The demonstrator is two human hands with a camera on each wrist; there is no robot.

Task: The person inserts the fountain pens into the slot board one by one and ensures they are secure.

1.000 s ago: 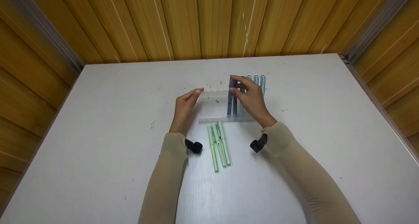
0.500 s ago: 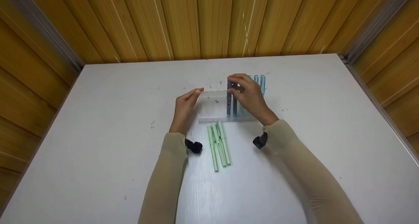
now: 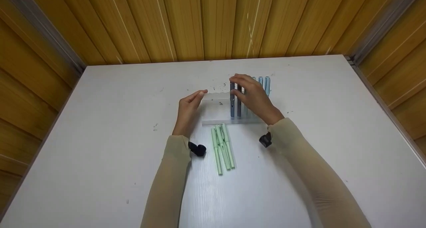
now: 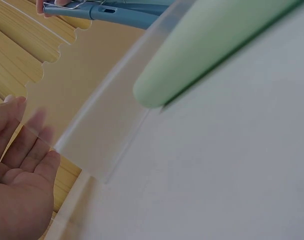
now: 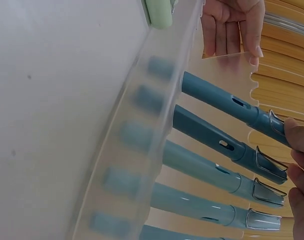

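**Apparently, we are seating one blue pen (image 3: pixel 232 102) in its row**

That pen stands upright at the left end of the row in a clear holder (image 3: pixel 214 113), its lower end behind the frosted front ledge (image 3: pixel 216 122). Our right hand (image 3: pixel 255 96) has its grip closed on the cap end, thumb and fingertips about it; the other fingers lie close to the neighbouring caps, and we cannot tell whether they touch. Just to the right stands a darker pen (image 3: pixel 239 105), then paler pens (image 3: pixel 267 85), partly hidden by that hand. Our left hand (image 3: pixel 188 110) pinches the holder's left edge, we judge to steady it.

Scalloped notches run along the top of the back panel (image 4: pixel 87 60), to the left of the blue pen. Nearer to us, light green pens (image 3: pixel 223 149) lie flat on the white counter (image 3: pixel 109 138). Wooden panels (image 3: pixel 186 25) wall the far side.

We take the step in hand to be the last lining-up of the blue pen. The next move, we think, calls for making sure its foot is down, then loosening the right grip without knocking the darker pen, the left one holding firm.
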